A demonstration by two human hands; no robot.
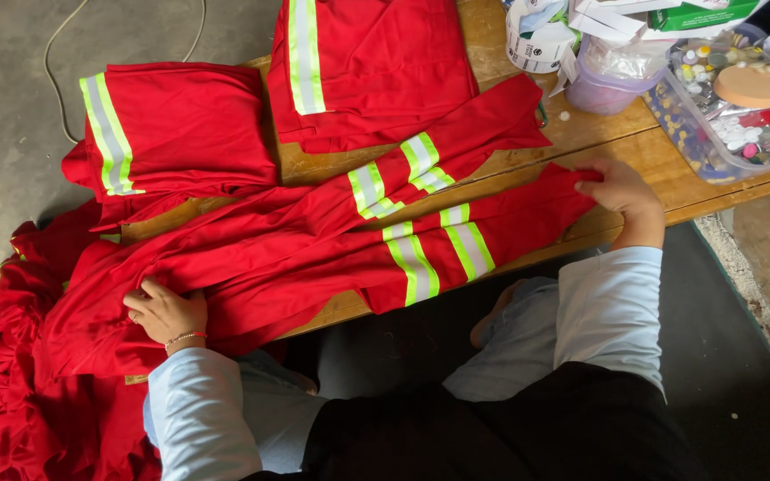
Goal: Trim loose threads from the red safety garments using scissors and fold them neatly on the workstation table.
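A red work garment (331,240) with yellow-and-grey reflective bands is laid lengthwise across a wooden table (643,151), its two legs side by side. The left hand (167,312) is pressed flat on the waist end of the cloth, fingers spread and not clenched, so the fabric is held down rather than gripped. The right hand (621,191) is closed over the cuff end of the nearer leg, the hem apparently pinched between thumb and fingers, though the grip itself is partly hidden. The step in hand is judged to be the straightening of the garment before a fold: the cloth is being pulled taut between the two hands. For the next move, an even pull and aligned leg seams would be called for, with the bands kept level. Beyond the left hand, two folded red garments (171,125) are stacked; beyond the right hand a clear plastic box of buttons (733,98) and a roll of labels (536,40) are seen. More red cloth (11,374) is heaped below the left hand.
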